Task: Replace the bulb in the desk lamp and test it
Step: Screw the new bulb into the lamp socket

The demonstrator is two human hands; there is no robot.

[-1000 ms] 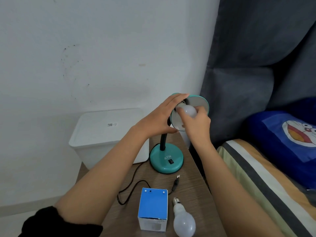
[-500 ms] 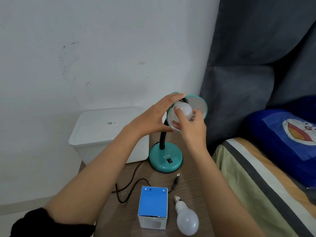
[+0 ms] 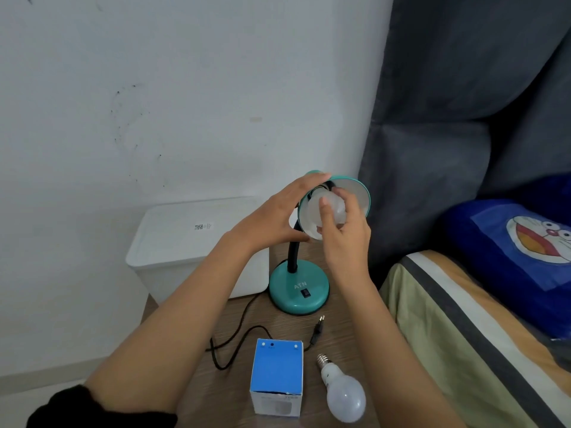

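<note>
A teal desk lamp with a round base and black neck stands on a wooden table. Its shade is tilted toward me. My left hand grips the back and rim of the shade. My right hand has its fingers wrapped around a white bulb inside the shade. A second white bulb lies loose on the table near me, screw cap pointing away. The lamp's black cord and plug lie unplugged on the table.
A blue and white bulb box stands beside the loose bulb. A white lidded plastic bin sits left of the lamp against the wall. A bed with a striped sheet and blue pillow borders the table's right side.
My right hand has shifted its grip around the bulb in the shade, fingers now higher on it. My left hand stays on the shade. The view has tilted slightly.
</note>
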